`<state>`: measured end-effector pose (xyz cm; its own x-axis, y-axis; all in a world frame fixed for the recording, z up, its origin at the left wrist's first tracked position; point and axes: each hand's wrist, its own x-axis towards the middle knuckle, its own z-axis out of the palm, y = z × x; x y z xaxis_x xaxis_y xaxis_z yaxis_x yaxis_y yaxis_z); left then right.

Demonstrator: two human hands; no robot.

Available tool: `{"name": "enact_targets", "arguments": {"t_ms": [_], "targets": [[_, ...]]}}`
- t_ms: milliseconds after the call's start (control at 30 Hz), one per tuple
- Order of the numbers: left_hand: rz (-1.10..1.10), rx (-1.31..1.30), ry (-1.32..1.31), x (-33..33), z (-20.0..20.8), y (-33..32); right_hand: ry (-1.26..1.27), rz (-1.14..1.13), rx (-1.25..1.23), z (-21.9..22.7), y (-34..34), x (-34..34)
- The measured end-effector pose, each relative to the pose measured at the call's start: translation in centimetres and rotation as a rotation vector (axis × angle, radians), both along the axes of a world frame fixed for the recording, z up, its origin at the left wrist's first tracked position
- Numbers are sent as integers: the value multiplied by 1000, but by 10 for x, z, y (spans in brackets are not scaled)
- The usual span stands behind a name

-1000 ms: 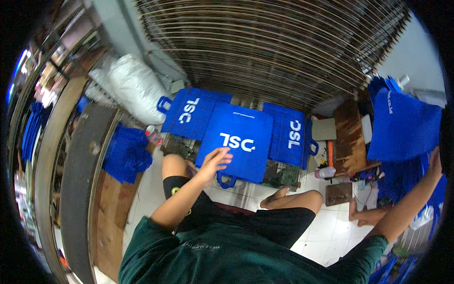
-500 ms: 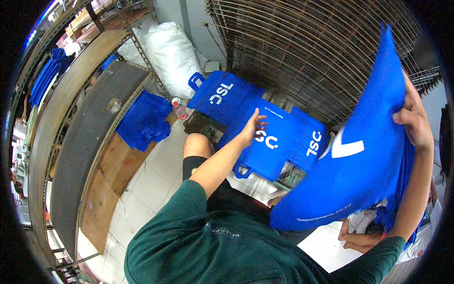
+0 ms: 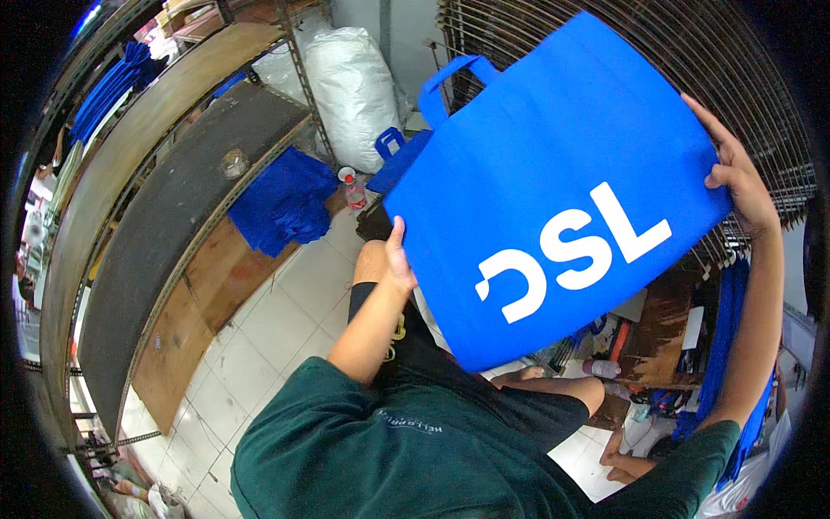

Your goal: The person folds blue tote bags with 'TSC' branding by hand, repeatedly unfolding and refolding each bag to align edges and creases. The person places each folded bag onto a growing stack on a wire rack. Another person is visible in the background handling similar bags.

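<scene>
A flat blue fabric tote bag with large white lettering is held up in front of me, tilted, its loop handle sticking out at the upper left. My left hand grips its left edge, thumb on the front and the other fingers hidden behind. At the opposite edge my right hand pinches the bag, thumb in front, one finger stretched along the rim. Most of what lies behind the bag is hidden; the corner and handle of another blue bag show past its left edge.
A metal wire rack stands behind the bag. Wooden shelving runs along the left, with a pile of blue fabric beside it. A white sack and a plastic bottle are at the back. Another person's feet show at lower right.
The bag has swung from my right side to the front and now lies spread flat to view. My left hand, free before, has taken hold of its left edge.
</scene>
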<state>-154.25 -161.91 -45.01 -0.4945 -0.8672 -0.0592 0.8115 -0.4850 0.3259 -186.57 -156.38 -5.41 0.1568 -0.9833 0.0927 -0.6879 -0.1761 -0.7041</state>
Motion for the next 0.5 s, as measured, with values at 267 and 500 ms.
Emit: {"name": "enact_targets", "arguments": {"t_ms": [267, 500], "targets": [[290, -137, -202, 2, 129, 2, 278, -287, -556, -127, 3, -12], [301, -151, -289, -87, 165, -19, -693, -984, -141, -415, 150, 24]]}}
